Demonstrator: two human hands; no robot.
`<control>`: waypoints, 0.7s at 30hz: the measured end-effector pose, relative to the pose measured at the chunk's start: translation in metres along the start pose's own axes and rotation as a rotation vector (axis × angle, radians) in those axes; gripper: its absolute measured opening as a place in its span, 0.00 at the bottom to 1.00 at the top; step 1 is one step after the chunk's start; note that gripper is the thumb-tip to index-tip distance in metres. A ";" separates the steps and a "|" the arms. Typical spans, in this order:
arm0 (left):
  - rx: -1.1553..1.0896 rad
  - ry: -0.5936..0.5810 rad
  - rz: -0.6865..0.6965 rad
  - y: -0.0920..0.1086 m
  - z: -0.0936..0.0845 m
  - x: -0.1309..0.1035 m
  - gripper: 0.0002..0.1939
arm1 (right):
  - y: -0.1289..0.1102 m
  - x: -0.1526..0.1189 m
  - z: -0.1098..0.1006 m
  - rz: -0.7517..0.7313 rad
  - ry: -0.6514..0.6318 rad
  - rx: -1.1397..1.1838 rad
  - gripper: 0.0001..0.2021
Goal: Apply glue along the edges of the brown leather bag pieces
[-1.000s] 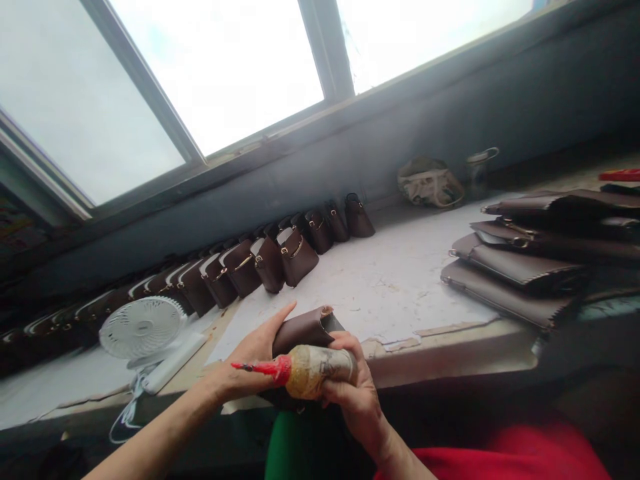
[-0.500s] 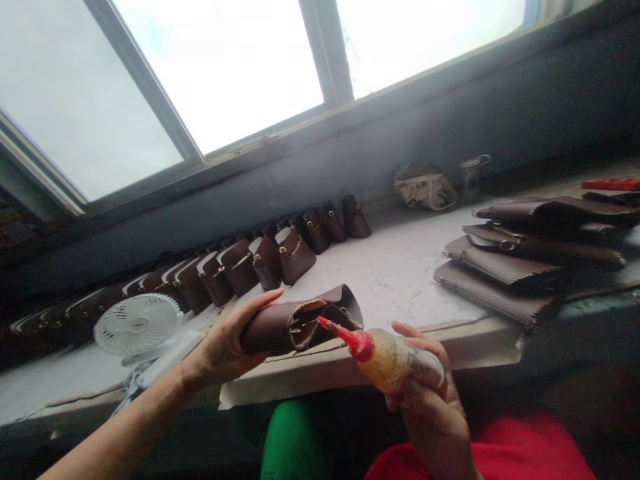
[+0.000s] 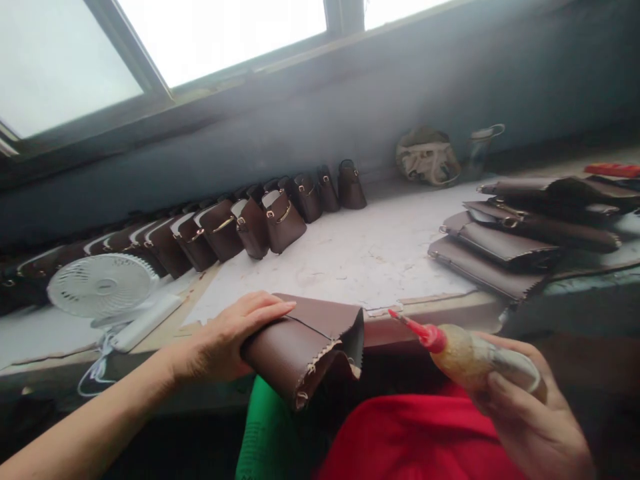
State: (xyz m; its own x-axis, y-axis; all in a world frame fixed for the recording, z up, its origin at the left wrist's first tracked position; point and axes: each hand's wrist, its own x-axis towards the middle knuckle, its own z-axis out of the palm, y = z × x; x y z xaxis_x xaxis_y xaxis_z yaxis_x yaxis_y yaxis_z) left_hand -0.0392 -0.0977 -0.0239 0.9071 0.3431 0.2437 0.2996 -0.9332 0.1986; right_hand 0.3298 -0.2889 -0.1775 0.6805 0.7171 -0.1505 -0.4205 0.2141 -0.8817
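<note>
A brown leather bag piece point(image 3: 300, 340) with jagged, open edges is tilted at the table's front edge. My left hand point(image 3: 230, 337) grips its left end, with the fingers over the top and the thumb hidden behind it. To the right, my right hand point(image 3: 535, 407) is wrapped round a yellowish glue bottle point(image 3: 465, 353). The bottle's red nozzle points up and left, apart from the bag piece. Inside the piece, the folds are dark and partly hidden.
Finished brown bags point(image 3: 285, 223) stand in rows at the back left, behind a white fan point(image 3: 103, 285). Flat bag pieces point(image 3: 500, 267) are stacked at the right. A cloth bundle point(image 3: 427, 157) and a clear cup point(image 3: 480, 150) sit by the wall.
The bottle has moved right, its nozzle away from the bag piece's opening. The bag piece has turned, its open end lower and facing down to the right. The view has tilted downward.
</note>
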 end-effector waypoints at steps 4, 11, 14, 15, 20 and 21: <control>0.001 0.071 0.046 0.000 -0.011 0.006 0.37 | 0.002 -0.002 -0.006 0.021 -0.008 -0.002 0.25; 0.111 0.152 0.106 -0.028 -0.027 0.029 0.47 | -0.005 0.004 -0.009 0.001 0.077 0.032 0.18; 0.141 0.068 0.097 -0.041 -0.014 0.035 0.47 | -0.008 0.007 -0.006 -0.018 0.097 0.042 0.24; 0.137 0.046 0.086 -0.043 -0.009 0.035 0.48 | -0.009 0.007 -0.005 -0.023 0.094 0.037 0.26; 0.084 -0.036 0.023 -0.043 -0.004 0.028 0.54 | -0.006 0.007 -0.005 -0.120 -0.039 -0.092 0.25; 0.075 -0.057 0.026 -0.041 -0.006 0.027 0.55 | -0.005 0.008 -0.005 -0.160 -0.083 -0.130 0.25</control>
State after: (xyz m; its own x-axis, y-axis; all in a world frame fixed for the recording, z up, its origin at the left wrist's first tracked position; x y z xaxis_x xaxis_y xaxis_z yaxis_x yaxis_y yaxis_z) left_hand -0.0287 -0.0496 -0.0199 0.9296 0.3140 0.1930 0.2952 -0.9478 0.1205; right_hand 0.3403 -0.2872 -0.1763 0.6783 0.7342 0.0282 -0.2267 0.2456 -0.9425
